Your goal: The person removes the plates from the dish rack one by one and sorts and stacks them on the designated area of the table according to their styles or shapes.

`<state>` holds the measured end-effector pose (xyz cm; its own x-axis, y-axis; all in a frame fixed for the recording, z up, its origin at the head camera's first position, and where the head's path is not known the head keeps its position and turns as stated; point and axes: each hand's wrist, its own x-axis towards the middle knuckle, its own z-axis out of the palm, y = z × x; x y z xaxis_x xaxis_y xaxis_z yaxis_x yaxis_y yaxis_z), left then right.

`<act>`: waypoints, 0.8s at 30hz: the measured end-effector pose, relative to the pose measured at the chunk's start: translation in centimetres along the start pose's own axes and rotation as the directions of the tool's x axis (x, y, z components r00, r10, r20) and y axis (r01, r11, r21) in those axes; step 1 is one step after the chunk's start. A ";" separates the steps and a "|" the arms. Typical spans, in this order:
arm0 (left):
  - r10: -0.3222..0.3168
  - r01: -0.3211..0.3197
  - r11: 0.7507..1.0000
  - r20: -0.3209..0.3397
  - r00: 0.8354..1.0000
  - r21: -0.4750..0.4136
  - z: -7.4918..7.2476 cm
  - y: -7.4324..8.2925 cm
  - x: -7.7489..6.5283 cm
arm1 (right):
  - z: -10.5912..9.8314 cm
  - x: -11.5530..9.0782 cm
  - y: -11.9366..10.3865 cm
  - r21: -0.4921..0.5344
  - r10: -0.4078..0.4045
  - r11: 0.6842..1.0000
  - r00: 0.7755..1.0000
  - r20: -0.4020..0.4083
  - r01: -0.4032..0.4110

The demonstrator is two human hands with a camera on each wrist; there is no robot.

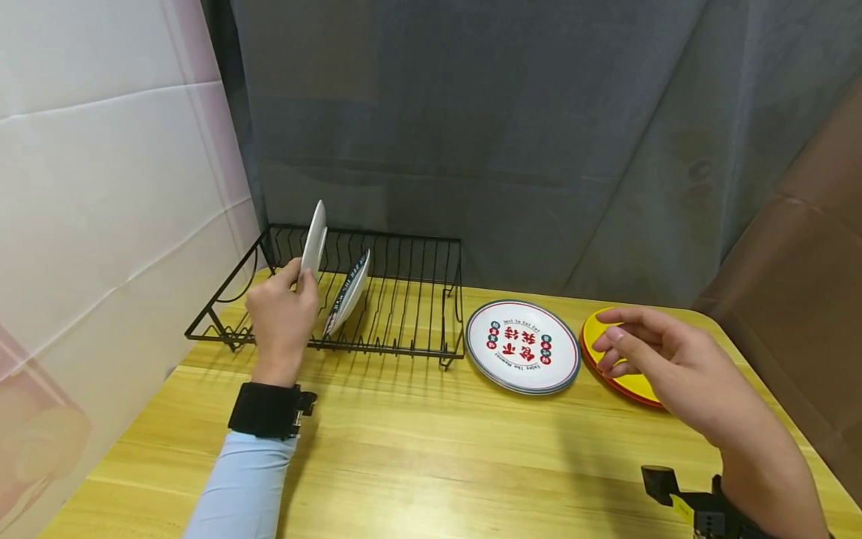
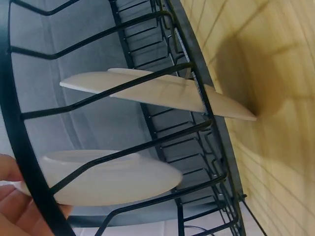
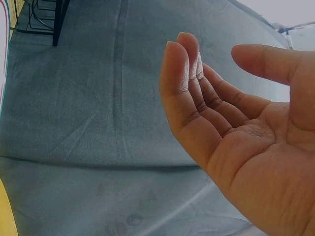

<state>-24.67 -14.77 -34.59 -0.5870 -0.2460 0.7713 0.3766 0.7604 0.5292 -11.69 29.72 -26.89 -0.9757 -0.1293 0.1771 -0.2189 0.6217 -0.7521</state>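
Note:
My left hand pinches the near edge of a white plate, which stands almost upright in the left part of the black wire dish rack. Seen from the left wrist, the held plate shows edge-on behind the rack's bars, with fingers at its end. Another plate, white with a dark lettered band, leans in the rack to the right of it. My right hand hovers over the yellow plate, fingers loosely bent and holding nothing; its palm is bare in the right wrist view.
Right of the rack lies a stack of white plates with red lettering and a dark rim. The yellow plate lies on a red plate farther right. A wooden table carries everything, with a grey curtain behind and a white one left.

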 end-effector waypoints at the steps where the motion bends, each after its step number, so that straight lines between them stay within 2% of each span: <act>1: 0.018 -0.018 1.000 -0.029 0.999 -0.004 0.0 0.0 0.0 | 0.0 0.0 0.0 -0.001 0.000 1.000 1.000 0.000 0.000; 6: 0.062 -0.065 0.998 -0.122 0.991 -0.023 -0.3 0.5 0.3 | 0.0 0.1 -0.1 0.004 -0.003 1.000 1.000 0.001 0.003; 12: 0.139 -0.143 0.990 -0.133 0.981 -0.022 -0.8 1.5 0.7 | -0.1 0.1 -0.1 0.006 0.002 1.000 1.000 0.002 -0.002; 15: 0.213 -0.220 0.975 -0.157 0.964 -0.029 -1.1 2.3 0.8 | 0.0 0.1 -0.2 0.007 0.011 1.000 1.000 0.002 -0.011; 17: 0.286 -0.295 0.955 -0.175 0.942 -0.026 -1.4 3.1 0.9 | 0.0 0.2 -0.2 0.006 0.021 1.000 1.000 0.002 -0.021; 19: 0.366 -0.380 0.925 -0.202 0.908 -0.030 -1.7 4.0 0.9 | 0.1 0.2 -0.3 0.007 0.027 1.000 1.000 0.002 -0.027; 21: 0.455 -0.475 0.879 -0.231 0.860 -0.039 -2.0 5.2 0.8 | 0.2 0.3 -0.3 0.015 0.024 1.000 1.000 0.007 -0.025; 24: 0.572 -0.607 0.793 -0.284 0.770 -0.049 -2.4 7.3 0.7 | 0.4 0.2 -0.4 0.052 -0.003 0.999 1.000 0.026 0.001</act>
<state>-20.62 -10.84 -29.36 -0.0333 0.0750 0.9966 0.6899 0.7233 -0.0314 -11.84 29.16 -26.80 -0.9751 -0.1508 0.1628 -0.2206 0.5801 -0.7841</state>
